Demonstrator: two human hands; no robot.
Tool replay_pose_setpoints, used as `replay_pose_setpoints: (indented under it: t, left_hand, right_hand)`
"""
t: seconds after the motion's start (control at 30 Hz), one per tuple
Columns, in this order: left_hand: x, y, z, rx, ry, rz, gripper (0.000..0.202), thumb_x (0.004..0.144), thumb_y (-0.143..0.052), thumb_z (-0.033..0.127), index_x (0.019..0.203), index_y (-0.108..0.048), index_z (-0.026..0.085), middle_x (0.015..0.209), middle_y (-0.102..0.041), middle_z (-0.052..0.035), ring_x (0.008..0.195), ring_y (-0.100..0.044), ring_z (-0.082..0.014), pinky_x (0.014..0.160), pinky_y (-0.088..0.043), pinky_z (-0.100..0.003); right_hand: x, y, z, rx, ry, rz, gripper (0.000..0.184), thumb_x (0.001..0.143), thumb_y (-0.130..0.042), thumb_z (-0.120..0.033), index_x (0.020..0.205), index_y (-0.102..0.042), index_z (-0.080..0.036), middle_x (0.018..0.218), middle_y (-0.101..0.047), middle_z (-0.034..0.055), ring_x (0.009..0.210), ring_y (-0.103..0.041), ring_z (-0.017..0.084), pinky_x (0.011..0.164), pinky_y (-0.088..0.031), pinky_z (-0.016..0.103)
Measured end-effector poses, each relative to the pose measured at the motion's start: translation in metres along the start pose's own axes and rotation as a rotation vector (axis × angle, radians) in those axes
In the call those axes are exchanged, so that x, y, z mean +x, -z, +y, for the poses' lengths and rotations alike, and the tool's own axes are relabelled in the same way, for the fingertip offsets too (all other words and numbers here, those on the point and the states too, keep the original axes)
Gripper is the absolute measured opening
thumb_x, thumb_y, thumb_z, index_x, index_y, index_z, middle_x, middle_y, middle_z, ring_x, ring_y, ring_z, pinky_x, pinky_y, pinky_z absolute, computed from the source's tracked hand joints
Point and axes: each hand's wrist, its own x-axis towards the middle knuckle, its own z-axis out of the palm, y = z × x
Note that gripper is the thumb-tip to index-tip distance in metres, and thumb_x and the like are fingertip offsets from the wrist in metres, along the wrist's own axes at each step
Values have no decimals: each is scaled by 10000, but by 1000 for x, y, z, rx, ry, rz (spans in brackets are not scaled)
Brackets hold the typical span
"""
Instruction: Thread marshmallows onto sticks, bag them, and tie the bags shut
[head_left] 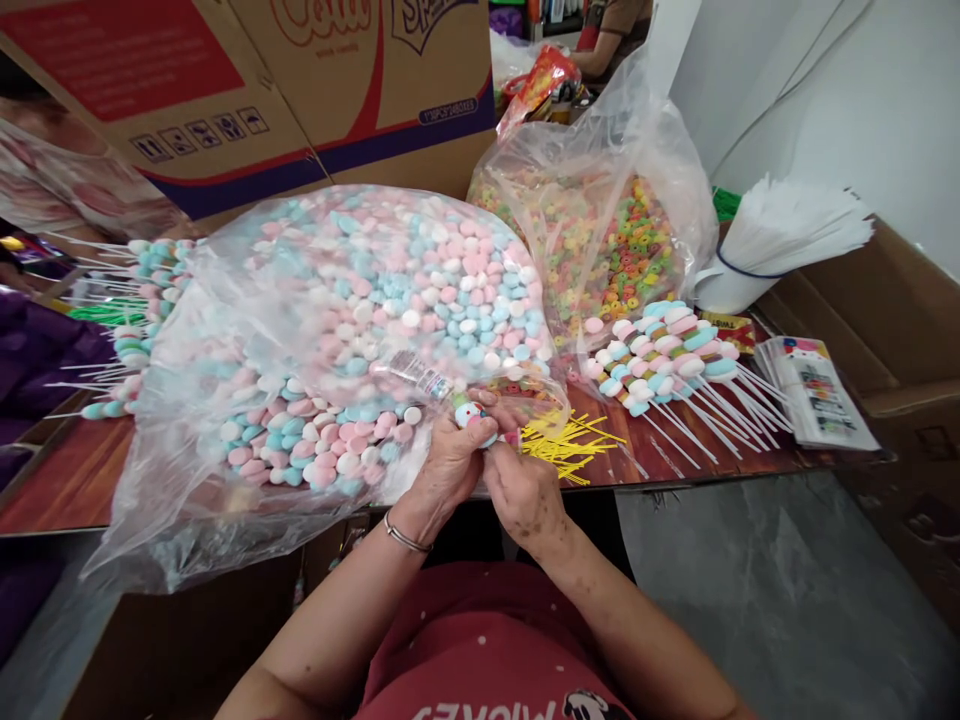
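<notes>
Between my hands is a candy skewer in a clear printed wrapper [471, 412], its top pointing away from me. My left hand [448, 462] is closed round it, thumb across the front. At its lower end the fingers of my right hand [529, 497] are pinched together; whether a twist tie is also between them is hidden. Just right of my hands lie loose yellow twist ties [574, 448]. A large clear bag of pink, blue and white candies [360, 320] spreads out beyond my left hand.
Candy skewers on white sticks [667, 355] lie in a pile at right, beside a stack of printed wrappers [814, 395]. Behind stand a bag of colourful ring candies [622, 240], a white mug [739, 285] full of sticks and a big carton [315, 100]. Other people are at far left and back.
</notes>
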Motion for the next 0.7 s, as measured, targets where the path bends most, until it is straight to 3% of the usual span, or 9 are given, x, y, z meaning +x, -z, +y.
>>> replay_pose_setpoints:
  t: [0.07,0.17,0.23,0.3,0.47,0.6,0.7]
  left_hand:
    - [2,3,7,-34,22,-14,471,574,-880,388,910,-636,166,805,-737,-56,851,-713,-237,807,-547,-350]
    - [10,9,22,-104,-36,94,551,559,-854,540,921,-657,174,938,-743,-83,909,-710,-262,822,-556,-384]
    - [16,11,31,-114,-116,180,575,552,-856,551,931,-661,165,935,-741,-78,876,-716,-251,797,-567,-376]
    - [19,11,36,-105,-168,222,542,572,-861,517,922,-659,156,808,-725,-37,744,-714,-204,715,-578,-335]
    - [19,4,34,-55,-173,101,445,629,-846,484,846,-649,149,509,-533,71,421,-549,-90,430,-455,-202]
    - [16,-3,28,-58,-169,21,432,639,-841,487,837,-641,159,476,-472,94,349,-450,-57,408,-429,-199]
    - [14,-7,23,-63,-162,-33,402,629,-859,448,804,-628,170,478,-473,96,357,-454,-56,458,-464,-217]
  right_hand:
    - [0,5,2,50,-15,-25,230,926,-394,-149,818,-597,-165,519,-594,-17,462,-530,102,512,-318,225]
    - [1,11,3,22,20,-6,250,921,-413,-144,734,-575,-181,493,-566,-32,443,-495,94,516,-282,244]
    - [1,12,2,-31,62,10,249,909,-430,-131,712,-574,-184,491,-564,-34,438,-473,96,526,-258,264]
    - [1,12,1,-68,90,4,239,895,-447,-109,706,-573,-182,498,-564,-33,450,-469,101,539,-251,274]
    - [1,8,0,-83,149,-14,172,887,-466,-93,792,-593,-158,534,-576,-27,478,-489,108,563,-286,271]
    - [3,7,-2,-87,146,20,208,906,-434,-100,771,-578,-163,529,-566,-16,478,-476,113,553,-300,273]
    - [6,6,-4,92,14,-8,250,921,-408,-141,714,-542,-180,513,-518,-28,468,-436,97,523,-300,245]
